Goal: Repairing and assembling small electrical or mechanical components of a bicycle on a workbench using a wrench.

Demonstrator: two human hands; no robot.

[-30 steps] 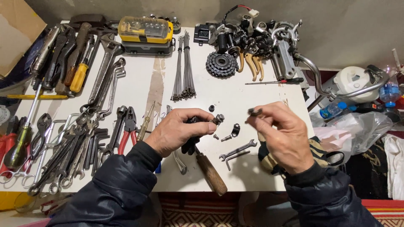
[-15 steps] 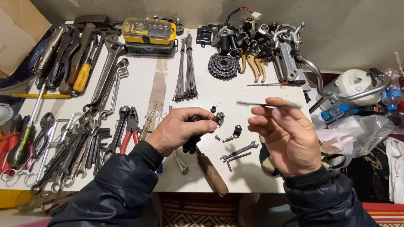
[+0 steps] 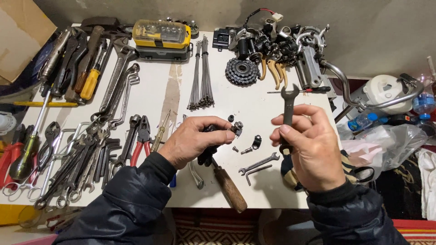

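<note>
Two hands work above the white table [image 3: 190,97]: the left hand [image 3: 193,140] closes its fingers round a small dark metal part [image 3: 222,131], held just over the tabletop, while the right hand [image 3: 306,145] pinches an open-ended spanner [image 3: 288,106] upright, jaw up and apart from the part. The spanner is not yet on it. Farther off lie loose bolts [image 3: 245,149], spokes [image 3: 202,75] and a sprocket [image 3: 241,71].
</note>
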